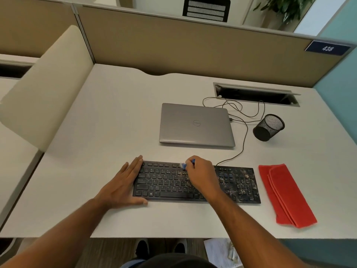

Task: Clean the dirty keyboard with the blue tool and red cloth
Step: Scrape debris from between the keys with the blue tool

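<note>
From the head camera we look down on our two bare arms reaching over a white desk [96,132]. Our left hand [123,182] lies flat with the fingers straight and close together, pressing against the left end of the black keyboard [173,182], the thumb along its front edge. Our right hand [201,175] is curled over the middle of the keyboard and pinches the blue tool [186,165], whose pale tip meets the upper key rows. Light specks of dirt cover the keys from the middle to the right end, thickest on the number pad. The red cloth [286,194] lies folded on the desk just beside the keyboard's right end, touched by neither hand. Behind the keyboard rests a closed grey laptop [196,125], and to its right a black mesh cup [268,127] lies tipped on its side among thin cables [245,136].
</note>
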`<state>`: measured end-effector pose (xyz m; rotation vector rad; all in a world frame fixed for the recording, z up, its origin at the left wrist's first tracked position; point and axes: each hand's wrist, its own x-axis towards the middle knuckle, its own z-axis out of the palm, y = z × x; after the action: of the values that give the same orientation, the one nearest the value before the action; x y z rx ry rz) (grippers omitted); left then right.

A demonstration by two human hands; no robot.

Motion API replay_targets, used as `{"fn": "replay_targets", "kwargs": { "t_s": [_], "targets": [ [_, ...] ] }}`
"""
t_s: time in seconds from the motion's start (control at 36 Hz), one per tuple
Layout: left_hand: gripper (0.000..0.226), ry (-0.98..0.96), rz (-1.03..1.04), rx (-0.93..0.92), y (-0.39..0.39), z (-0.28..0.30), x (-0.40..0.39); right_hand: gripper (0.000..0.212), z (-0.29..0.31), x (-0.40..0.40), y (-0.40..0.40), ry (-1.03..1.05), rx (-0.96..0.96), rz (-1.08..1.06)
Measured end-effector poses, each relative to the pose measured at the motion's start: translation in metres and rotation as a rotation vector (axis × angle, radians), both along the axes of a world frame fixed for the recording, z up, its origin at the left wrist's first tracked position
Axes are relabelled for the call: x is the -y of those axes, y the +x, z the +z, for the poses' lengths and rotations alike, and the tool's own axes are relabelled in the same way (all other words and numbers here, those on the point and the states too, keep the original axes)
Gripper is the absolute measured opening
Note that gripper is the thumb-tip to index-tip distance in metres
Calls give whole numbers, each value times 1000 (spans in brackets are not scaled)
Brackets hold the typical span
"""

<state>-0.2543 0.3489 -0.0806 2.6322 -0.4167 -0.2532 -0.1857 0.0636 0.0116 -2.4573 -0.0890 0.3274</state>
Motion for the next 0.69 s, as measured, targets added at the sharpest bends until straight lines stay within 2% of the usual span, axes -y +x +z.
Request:
{"fn": "replay_targets", "kwargs": {
  "t_s": [0.08, 0.25, 0.44, 0.56, 0.69],
  "targets": [
    [141, 8, 11, 18, -1, -1, 1, 27, 0, -2, -4, -90, 4, 77],
    [140, 4, 15, 22, -2, -2, 0, 23, 2, 1, 1, 72, 3, -97],
    [139, 13, 15, 11, -1, -1, 0, 26, 4, 4, 6, -10, -83, -19],
    [139, 17, 19, 4, -2, -1, 1, 23, 4, 15, 16, 74, -14, -145],
    [138, 20, 22, 4, -2, -1, 1, 21, -5, 23, 16, 66, -126, -98]
  ]
}}
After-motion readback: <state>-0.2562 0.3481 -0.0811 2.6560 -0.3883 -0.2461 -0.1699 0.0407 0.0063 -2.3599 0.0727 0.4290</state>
